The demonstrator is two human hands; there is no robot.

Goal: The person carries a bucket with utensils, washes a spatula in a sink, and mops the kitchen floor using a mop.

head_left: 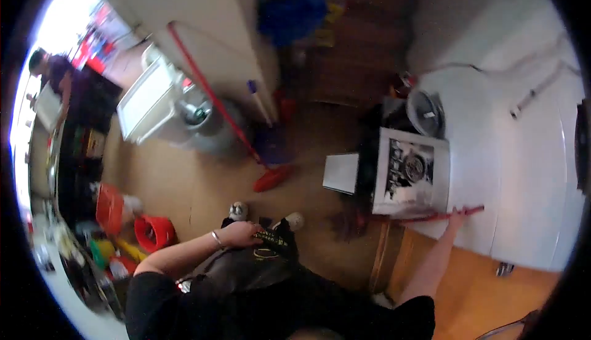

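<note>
At right, the right hand grips a pole that could strike the box if swung; left hand half-curled, hold unclear.

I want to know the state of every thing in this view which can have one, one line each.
Red broom: leaning, head down
Round red container: open
Left hand: resting on dark clothing
Right hand: grip closed around red stick
Printed box: open or closed, unclear
</note>
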